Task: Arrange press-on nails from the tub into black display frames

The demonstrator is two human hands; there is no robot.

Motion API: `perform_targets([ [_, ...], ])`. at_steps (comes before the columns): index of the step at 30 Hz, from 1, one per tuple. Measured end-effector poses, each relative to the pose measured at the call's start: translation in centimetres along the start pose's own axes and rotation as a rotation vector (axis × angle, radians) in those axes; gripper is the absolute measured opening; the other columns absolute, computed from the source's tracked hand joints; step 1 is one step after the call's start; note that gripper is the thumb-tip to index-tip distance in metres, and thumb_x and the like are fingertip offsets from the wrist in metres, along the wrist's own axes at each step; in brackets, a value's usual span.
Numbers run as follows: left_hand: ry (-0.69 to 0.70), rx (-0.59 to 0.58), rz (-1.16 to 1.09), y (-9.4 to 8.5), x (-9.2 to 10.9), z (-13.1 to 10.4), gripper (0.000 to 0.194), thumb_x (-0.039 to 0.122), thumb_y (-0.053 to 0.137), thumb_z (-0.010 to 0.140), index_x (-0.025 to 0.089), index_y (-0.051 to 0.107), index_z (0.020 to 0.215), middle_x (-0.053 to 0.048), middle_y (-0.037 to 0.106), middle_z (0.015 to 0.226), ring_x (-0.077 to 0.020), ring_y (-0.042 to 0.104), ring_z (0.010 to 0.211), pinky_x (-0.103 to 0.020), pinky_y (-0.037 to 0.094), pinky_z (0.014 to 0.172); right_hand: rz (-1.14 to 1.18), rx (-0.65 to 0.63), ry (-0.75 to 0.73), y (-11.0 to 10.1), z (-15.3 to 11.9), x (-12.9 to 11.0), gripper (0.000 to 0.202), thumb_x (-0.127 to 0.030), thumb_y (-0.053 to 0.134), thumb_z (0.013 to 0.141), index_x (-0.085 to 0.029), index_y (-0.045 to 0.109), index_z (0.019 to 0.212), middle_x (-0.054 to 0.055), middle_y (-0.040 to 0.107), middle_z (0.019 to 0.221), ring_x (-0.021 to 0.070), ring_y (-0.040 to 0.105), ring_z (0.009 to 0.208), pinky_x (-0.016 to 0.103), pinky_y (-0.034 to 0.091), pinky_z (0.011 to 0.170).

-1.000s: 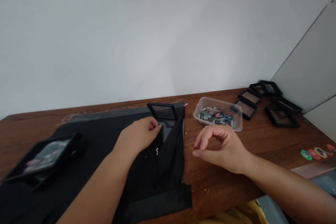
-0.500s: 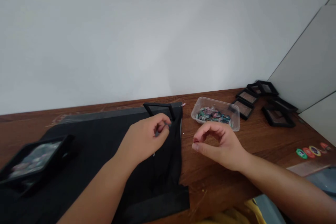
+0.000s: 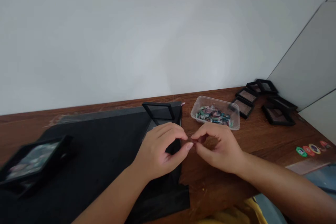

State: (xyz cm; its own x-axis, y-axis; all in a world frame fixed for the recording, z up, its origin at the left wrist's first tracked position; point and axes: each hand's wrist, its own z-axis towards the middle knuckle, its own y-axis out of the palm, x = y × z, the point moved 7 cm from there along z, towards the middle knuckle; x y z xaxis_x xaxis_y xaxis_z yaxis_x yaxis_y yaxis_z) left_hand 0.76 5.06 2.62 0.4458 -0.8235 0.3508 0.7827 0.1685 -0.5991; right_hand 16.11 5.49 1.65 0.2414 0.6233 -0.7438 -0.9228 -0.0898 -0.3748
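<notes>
My left hand (image 3: pixel 162 148) and my right hand (image 3: pixel 219 147) meet fingertip to fingertip above the right edge of the black mat (image 3: pixel 105 147). Thumb and fingers of each are pinched together; whatever lies between them is too small to name. Behind my left hand an open black frame case (image 3: pixel 159 112) stands on the mat, its lower part partly hidden by that hand. Just behind my right hand sits a clear plastic tub (image 3: pixel 236 120) of small green, pink and blue pieces (image 3: pixel 214 114).
At the left of the mat lies a black frame (image 3: pixel 34 161) with coloured pieces inside. Several black frames (image 3: pixel 278 114) lie at the back right. Round stickers (image 3: pixel 301 152) are on the wooden table (image 3: pixel 210 189). A pale wall rises behind.
My left hand has moved right, and its fingertips now meet those of my right hand. More of the open frame case behind it shows. My right hand has barely moved.
</notes>
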Motion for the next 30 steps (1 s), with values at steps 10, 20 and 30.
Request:
perform_targets([
  [10,-0.032,-0.007,0.012,0.4,-0.2,0.0,0.011,0.014,0.060,0.093,0.020,0.064,0.084,-0.002,0.070,0.084,-0.0148,0.067,0.073,-0.027,0.055,0.069,-0.102,-0.020,-0.141,0.2,0.0,-0.9,0.015,-0.010,0.065,0.088,-0.020,0.074,0.095,0.002,0.079,0.081,0.0131,0.071,0.069,0.026,0.057,0.068],
  [20,-0.109,-0.020,-0.138,0.9,-0.6,0.0,0.016,0.010,0.054,0.091,0.020,0.062,0.081,-0.001,0.065,0.077,-0.0133,0.064,0.069,-0.024,0.054,0.065,-0.127,-0.012,-0.199,0.1,-0.2,-1.4,0.014,-0.012,0.066,0.091,-0.021,0.073,0.099,0.004,0.081,0.086,0.0153,0.075,0.074,0.028,0.059,0.071],
  [30,-0.089,0.115,-0.054,0.2,-0.4,0.1,0.012,0.011,0.063,0.089,0.018,0.071,0.084,-0.001,0.070,0.079,-0.0107,0.067,0.066,-0.020,0.056,0.062,-0.143,0.001,-0.216,-0.2,0.1,-1.5,0.016,-0.011,0.067,0.090,-0.022,0.073,0.100,0.003,0.081,0.088,0.0152,0.075,0.076,0.029,0.059,0.074],
])
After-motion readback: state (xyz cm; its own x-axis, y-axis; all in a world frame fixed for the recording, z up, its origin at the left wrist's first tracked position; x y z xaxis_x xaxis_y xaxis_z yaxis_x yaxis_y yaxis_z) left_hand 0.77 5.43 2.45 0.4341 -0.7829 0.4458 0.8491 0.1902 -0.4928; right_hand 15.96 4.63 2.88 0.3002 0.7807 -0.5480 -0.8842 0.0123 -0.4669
